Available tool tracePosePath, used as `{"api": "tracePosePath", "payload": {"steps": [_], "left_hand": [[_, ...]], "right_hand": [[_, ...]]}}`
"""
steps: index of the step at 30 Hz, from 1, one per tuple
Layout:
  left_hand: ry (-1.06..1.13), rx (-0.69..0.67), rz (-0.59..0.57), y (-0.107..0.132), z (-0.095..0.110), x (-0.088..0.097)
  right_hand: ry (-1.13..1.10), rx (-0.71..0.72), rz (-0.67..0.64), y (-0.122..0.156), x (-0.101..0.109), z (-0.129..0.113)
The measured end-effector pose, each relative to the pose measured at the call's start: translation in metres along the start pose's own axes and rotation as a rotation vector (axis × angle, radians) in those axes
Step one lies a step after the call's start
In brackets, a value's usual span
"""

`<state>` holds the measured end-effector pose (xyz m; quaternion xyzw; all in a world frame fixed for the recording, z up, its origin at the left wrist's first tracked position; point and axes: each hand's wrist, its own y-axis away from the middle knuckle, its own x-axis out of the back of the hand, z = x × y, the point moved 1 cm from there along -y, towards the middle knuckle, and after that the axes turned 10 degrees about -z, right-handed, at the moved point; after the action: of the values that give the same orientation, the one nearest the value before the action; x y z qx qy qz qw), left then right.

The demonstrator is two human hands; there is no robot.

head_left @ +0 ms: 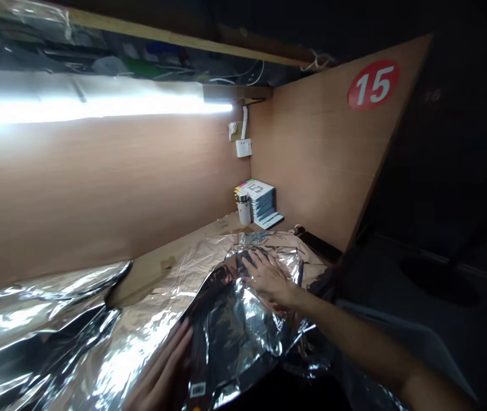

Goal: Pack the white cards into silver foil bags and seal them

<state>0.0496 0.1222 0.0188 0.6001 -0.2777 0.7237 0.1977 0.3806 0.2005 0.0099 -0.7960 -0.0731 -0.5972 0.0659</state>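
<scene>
A dark, shiny plastic bag point(226, 337) with a small white barcode label near its lower end lies on the table in front of me. Under it spreads a crinkled silver foil sheet point(149, 325). My right hand point(267, 279) rests palm down on the upper part of the bag, fingers spread. At the bag's left edge is my left hand point(162, 365), slightly blurred, its fingers stretched out. Whether its fingertips press on the bag or on the foil, I cannot tell.
More silver foil point(33, 319) lies bunched at the left. In the back corner stand a white bottle point(244, 209) and a stack of booklets point(263, 200). A dark phone-like slab point(320, 245) lies by the right partition point(320, 154), marked 15. A tube light point(98, 109) glows above.
</scene>
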Motion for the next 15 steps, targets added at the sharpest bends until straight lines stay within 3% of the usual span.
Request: {"api": "tracePosePath", "payload": {"steps": [3, 5, 8, 11, 15], "left_hand": [[-0.123, -0.103, 0.057, -0.053, 0.008, -0.006], [-0.180, -0.165, -0.043, -0.093, 0.012, -0.018], [-0.169, -0.124, -0.226, -0.134, 0.006, -0.039], [-0.137, -0.058, -0.318, -0.133, -0.018, -0.054], [-0.116, -0.033, -0.338, -0.072, -0.060, -0.056]], "right_hand": [[0.004, -0.075, -0.041, -0.011, -0.016, -0.013], [-0.011, -0.113, -0.051, -0.021, -0.021, -0.012], [-0.002, -0.178, -0.115, -0.030, -0.030, -0.003], [0.009, -0.221, -0.123, -0.031, -0.045, 0.005], [0.001, -0.203, -0.045, -0.026, -0.059, 0.008]]}}
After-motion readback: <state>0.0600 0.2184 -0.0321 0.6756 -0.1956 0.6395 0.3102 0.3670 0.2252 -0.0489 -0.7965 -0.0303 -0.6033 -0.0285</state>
